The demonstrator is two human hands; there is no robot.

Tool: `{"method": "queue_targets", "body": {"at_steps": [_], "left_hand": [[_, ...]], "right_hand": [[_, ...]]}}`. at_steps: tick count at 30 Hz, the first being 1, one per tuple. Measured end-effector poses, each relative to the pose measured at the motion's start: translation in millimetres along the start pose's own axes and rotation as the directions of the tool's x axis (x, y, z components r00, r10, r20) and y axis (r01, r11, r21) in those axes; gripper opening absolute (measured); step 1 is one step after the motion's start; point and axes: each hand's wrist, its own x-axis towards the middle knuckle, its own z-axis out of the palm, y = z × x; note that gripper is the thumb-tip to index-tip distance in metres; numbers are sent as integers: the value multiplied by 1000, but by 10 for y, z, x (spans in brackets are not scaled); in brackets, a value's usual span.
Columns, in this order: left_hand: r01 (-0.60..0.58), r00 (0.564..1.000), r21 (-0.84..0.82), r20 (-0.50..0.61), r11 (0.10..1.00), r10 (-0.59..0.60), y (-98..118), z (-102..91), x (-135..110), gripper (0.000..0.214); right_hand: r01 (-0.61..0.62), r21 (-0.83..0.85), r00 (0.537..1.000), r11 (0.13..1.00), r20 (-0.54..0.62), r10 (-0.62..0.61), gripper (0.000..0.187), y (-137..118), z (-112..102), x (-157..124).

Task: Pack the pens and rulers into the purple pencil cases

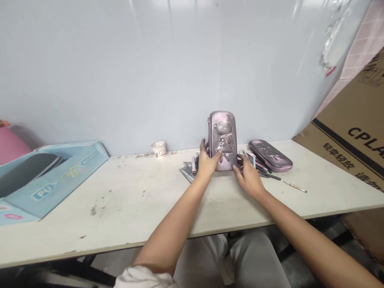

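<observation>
Counter (126, 208): one, side ends partly concealed or cut off. Cardboard carton (345, 132): one, beside the right end of the counter, cropped, its printing incomplete. Blue box (66, 184): one, at the left rear corner, cut off at left; it contains one dark object (28, 172), not identifiable. Pencil cases: two. The upright case (223, 138) stands near the rear edge, right of centre; contact of its base with the counter cannot be confirmed. The flat case (271, 155) lies farther right, near the rear edge. Hands: two. The left hand (207, 162) grasps the left side of the upright case, thumb across the front, other fingers partly hidden. The right hand (249, 176) is at its lower right corner, fingers bent; whether it grips cannot be told. Cup (159, 150): one, at the rear edge, left of the cases; marking illegible. Grey triangular ruler (187, 172): one visible, partly covered. Loose pens: several, overlapping behind the hands, not countable. Slim brush-like item (295, 187): one, apart, toward the right end.
</observation>
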Motion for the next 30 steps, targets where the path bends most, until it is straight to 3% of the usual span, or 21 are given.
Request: {"method": "queue_targets", "body": {"at_steps": [2,4,8,10,13,19,23,30], "left_hand": [[-51,998,-81,21,995,53,103,-101,7,60],[-122,992,-42,7,992,122,209,-222,10,52],[-246,961,342,-39,907,276,284,-491,-18,51],[-259,946,555,-22,791,325,207,-600,-63,46],[-227,942,719,-10,657,336,8,-694,-145,46],[-216,923,809,-15,547,385,-185,-710,-167,45],[-277,915,814,60,511,400,-196,-676,-138,45],[-363,889,824,166,436,426,-182,-567,-178,46]], "right_hand": [[91,33,994,995,-57,-89,47,-18,39,64],[150,28,987,988,-69,-147,42,-32,60,158],[161,3,978,987,-135,-159,32,-25,104,347],[129,17,971,992,-204,-123,29,7,157,391],[74,59,960,995,-274,-55,25,72,247,384],[83,107,933,991,-359,-39,23,35,246,290],[132,72,917,989,-388,-94,24,-75,241,246],[100,-54,908,993,-402,-114,30,-97,260,231]]}}
